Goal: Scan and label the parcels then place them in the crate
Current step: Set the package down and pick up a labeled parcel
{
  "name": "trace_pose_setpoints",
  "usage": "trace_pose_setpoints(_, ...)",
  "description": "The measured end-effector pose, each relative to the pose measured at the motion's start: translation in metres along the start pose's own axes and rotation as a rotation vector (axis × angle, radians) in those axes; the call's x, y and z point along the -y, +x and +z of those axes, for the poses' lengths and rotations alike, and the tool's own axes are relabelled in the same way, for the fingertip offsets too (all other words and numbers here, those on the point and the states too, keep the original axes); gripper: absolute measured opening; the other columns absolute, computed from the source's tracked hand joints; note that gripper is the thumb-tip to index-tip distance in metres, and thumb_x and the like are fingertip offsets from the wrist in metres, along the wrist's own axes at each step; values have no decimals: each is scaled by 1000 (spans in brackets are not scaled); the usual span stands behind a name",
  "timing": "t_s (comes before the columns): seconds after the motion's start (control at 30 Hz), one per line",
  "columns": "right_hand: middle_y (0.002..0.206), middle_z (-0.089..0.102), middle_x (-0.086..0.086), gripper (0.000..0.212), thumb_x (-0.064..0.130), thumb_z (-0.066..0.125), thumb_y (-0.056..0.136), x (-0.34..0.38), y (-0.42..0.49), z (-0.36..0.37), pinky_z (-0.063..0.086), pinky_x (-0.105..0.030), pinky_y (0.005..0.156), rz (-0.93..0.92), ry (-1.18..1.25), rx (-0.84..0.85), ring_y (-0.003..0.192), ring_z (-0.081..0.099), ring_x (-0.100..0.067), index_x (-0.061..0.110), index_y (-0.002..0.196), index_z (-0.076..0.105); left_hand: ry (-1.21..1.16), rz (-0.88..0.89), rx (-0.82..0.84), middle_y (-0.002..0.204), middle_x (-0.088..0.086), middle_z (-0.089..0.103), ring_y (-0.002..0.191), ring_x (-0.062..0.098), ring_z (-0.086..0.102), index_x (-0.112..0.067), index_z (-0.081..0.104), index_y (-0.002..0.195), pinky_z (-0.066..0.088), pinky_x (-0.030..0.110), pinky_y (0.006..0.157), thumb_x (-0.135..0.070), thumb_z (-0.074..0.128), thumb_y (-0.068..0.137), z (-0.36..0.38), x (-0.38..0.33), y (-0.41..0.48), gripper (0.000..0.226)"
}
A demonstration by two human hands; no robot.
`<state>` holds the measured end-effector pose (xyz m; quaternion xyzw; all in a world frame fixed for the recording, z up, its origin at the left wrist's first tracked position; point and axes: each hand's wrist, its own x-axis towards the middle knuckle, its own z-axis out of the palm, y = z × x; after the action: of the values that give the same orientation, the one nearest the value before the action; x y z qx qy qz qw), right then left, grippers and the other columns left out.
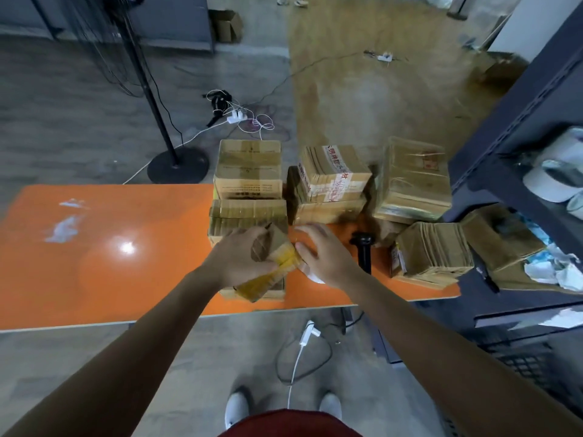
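Left hand (241, 257): your fingers curl round the parcel (277, 266); keep it level.
Right hand (328, 258): fingers spread; smooth the white slip (315, 278) beneath them.

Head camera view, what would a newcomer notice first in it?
The glossy orange table stands out most, its right half crowded with stacks of brown taped parcels. Near the front edge, the left hand grips a yellow-taped parcel while the right hand reaches in beside it, fingers relaxed. A black scanner lies on the table just right of the hands.
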<state>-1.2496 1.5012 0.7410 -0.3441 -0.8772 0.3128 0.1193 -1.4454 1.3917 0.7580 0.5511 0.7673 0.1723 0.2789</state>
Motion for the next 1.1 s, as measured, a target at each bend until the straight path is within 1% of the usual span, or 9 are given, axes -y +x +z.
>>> trace_pose_setpoints(0.1,143,46,-5,40,33,45,104,1,3,-20,33,-23,107,134,192,3,132,45,-17,19,142,46,-291,-54,0,116,-7,60,105,15,59,-28,51,129,49,29,80,-55,65,83,-3,-21,1,55)
trace_pose_setpoints(0.2,128,58,9,28,47,39,103,-2,3,-35,40,-31,105,264,437,68,120,54,-9,40,126,53,-621,-158,-11,103,-10,63,95,14,61,-29,57,115,47,25,71,-49,58,92,-2,-41,3,31)
trace_pose_setpoints(0.27,122,60,16,20,55,38,100,-9,3,-40,44,-43,106,299,553,88,119,55,-8,50,110,55,-860,-258,-3,109,-2,68,98,19,65,-24,63,112,53,32,80,-47,58,91,1,-49,6,31)
trace_pose_setpoints(0.37,128,57,7,23,49,41,102,-14,0,-44,49,-46,101,316,632,110,124,53,-16,39,120,51,-1087,-334,-1,111,6,72,105,27,67,-19,69,110,49,48,100,-56,63,82,7,-53,12,48)
trace_pose_setpoints(0.53,110,66,-3,39,34,49,102,-15,2,-51,60,-33,76,415,713,20,96,68,-16,20,138,45,-1128,-360,33,116,9,70,105,29,68,-13,63,123,51,49,97,-67,63,72,22,-61,19,74)
trace_pose_setpoints(0.63,107,65,-1,42,35,52,101,-20,3,-56,55,-21,60,410,650,-18,89,67,-10,17,138,46,-950,-374,-42,114,4,69,102,25,68,-16,60,129,54,44,93,-66,57,83,25,-65,23,68)
trace_pose_setpoints(0.83,113,64,-2,37,36,58,98,-32,5,-60,61,-39,77,398,476,-85,98,66,-19,19,129,52,-722,-328,-5,117,0,64,92,15,63,-18,56,129,49,23,69,-58,43,95,33,-81,14,54)
trace_pose_setpoints(0.93,108,63,3,37,38,58,97,-38,1,-61,57,-47,87,408,389,-102,100,64,-19,21,129,53,-689,-302,86,114,-2,68,98,14,66,-19,57,130,57,27,75,-60,55,88,42,-82,11,59)
trace_pose_setpoints(1.1,97,66,-5,31,30,46,104,-46,-9,-62,61,-32,67,470,471,-99,81,69,-19,14,129,52,-790,-409,66,107,5,69,93,21,68,-13,63,119,60,31,66,-47,60,89,61,-84,10,45)
